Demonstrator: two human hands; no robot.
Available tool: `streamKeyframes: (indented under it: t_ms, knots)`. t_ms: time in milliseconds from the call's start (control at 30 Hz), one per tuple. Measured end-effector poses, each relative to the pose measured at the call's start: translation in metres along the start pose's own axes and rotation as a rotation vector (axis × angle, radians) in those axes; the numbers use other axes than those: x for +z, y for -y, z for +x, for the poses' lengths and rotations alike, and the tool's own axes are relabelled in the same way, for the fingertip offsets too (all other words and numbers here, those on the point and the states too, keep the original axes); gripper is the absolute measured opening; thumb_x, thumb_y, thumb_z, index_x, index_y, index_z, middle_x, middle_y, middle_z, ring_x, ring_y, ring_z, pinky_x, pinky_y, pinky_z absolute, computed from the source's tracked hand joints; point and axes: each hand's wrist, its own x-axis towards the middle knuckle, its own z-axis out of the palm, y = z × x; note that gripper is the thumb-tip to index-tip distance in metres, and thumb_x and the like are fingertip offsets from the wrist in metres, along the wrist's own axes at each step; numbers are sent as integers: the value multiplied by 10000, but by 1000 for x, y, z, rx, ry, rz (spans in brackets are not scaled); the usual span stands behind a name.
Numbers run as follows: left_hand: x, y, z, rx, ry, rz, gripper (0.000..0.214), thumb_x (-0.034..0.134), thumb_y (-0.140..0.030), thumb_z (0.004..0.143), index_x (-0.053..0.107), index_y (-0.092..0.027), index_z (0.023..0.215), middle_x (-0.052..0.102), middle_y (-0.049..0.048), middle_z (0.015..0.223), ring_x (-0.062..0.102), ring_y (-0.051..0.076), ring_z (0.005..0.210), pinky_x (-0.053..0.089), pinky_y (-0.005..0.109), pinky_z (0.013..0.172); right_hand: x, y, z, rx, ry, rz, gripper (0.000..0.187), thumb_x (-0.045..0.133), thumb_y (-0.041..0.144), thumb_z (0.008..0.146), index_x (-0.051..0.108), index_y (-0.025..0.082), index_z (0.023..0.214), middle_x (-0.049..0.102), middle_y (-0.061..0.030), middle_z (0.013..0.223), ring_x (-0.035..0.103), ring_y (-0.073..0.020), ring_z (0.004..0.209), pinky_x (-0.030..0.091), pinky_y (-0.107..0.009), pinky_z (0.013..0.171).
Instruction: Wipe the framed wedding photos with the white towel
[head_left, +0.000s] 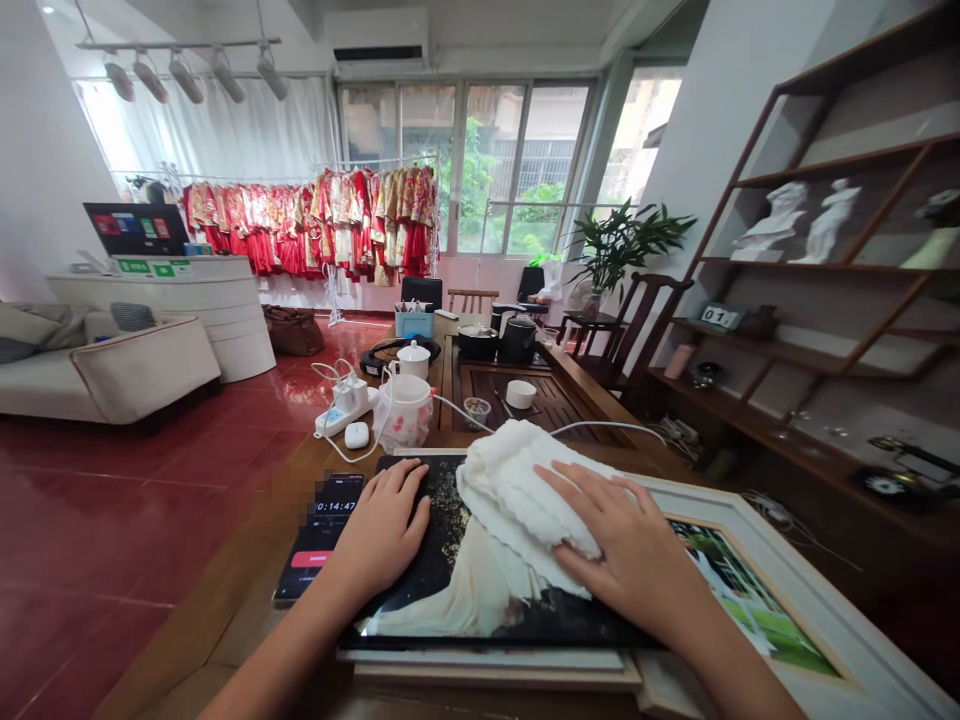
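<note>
A dark, glossy picture panel (480, 585) lies flat in front of me, showing a pale draped dress on black. My left hand (388, 520) rests on its left edge, fingers stretched out and flat, holding nothing. On the panel's upper right part sits a bunched white towel (517, 470). My right hand (611, 530) presses on this towel, its fingers over the folds and the thumb at the near edge. Beneath the panel, pale frame edges (495, 675) stick out. A white-framed photo (757, 590) lies to the right, partly under my right forearm.
A phone (322, 535) with a running timer lies left of the panel. Beyond it are a power strip (345, 405), a plastic-wrapped tub (405, 410), a lidded white cup (412, 360) and a tea tray (555, 395) with a small white bowl (520, 394). A white cable (600, 424) crosses behind the towel.
</note>
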Motion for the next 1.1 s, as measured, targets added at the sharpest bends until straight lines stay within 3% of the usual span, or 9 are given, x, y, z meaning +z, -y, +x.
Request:
streamKeyframes:
  t_ms: [300,533,700,900,1100]
  knots:
    - [-5,-4,2,-8,71,18,433,386,-265,969,453,-186,1390,437,96,1472,391,241,1360,294,411,1130,-8,28,0,-316,100,193,736,572,278,717,388,343,1426,445,-15,1470,394,-279,1341,163,-489,1101]
    - [1,-3,2,-17,26,17,414,380,-298,985,463,-191,1376,458,80,1454,397,230,1354,294,415,1134,-5,12,-3,-217,27,151,752,521,170,652,443,320,1385,530,-41,1393,467,-282,1268,236,-498,1032]
    - [1,-3,2,-7,14,16,407,376,-300,989,458,-198,1374,454,73,1457,405,225,1348,296,416,1134,-2,-1,-2,-102,-31,91,689,524,164,692,474,284,1368,571,-77,1337,518,-297,1192,294,-494,975]
    - [-1,-2,1,-8,12,16,409,386,-302,984,465,-192,1371,467,74,1447,406,227,1348,296,415,1135,0,8,-1,-202,-18,147,664,538,209,721,457,280,1376,560,-78,1354,491,-299,1225,257,-496,1004]
    - [-1,-2,3,-19,39,17,408,386,-281,982,472,-190,1370,464,82,1451,404,230,1350,294,419,1133,-3,26,-2,-306,81,210,748,532,185,673,412,333,1396,489,-16,1430,410,-271,1314,165,-480,1068]
